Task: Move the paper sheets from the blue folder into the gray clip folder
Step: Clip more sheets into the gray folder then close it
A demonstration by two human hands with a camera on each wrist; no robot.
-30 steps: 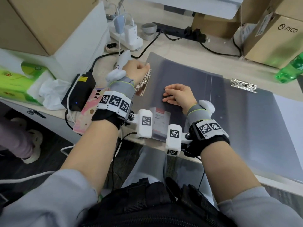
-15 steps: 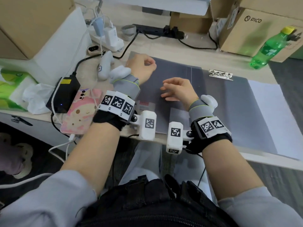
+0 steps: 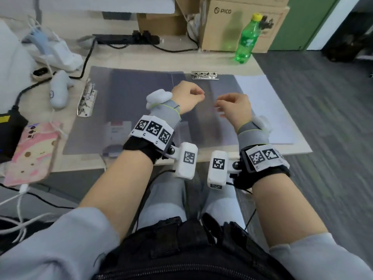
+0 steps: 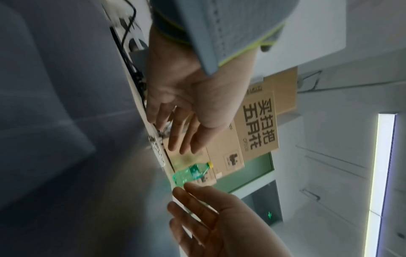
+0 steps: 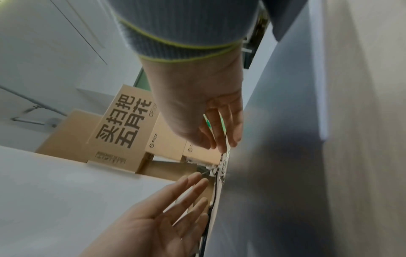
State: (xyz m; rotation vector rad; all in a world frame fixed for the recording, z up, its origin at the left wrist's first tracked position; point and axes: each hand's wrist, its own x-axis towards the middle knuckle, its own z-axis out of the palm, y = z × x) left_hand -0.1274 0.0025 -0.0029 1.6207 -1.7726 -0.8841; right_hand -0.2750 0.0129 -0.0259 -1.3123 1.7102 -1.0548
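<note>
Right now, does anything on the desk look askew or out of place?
Nothing looks spilled or damaged. The gray clip folder lies open and flat, white paper sheets at its right edge; the green bottle stands upright.

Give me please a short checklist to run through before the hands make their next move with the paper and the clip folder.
1. Left hand free: ok, it holds nothing and hovers over the folder.
2. Right hand free: ok, fingers relaxed, nothing held.
3. Gray clip folder open and flat on the desk: ok.
4. Metal clip at the folder's far edge raised to take sheets: cannot tell.
5. White paper sheets within reach: ok, they lie at the folder's right end, beside the right hand.
6. Green bottle out of the way: ok, it stands upright beyond the folder, apart from it.
</note>
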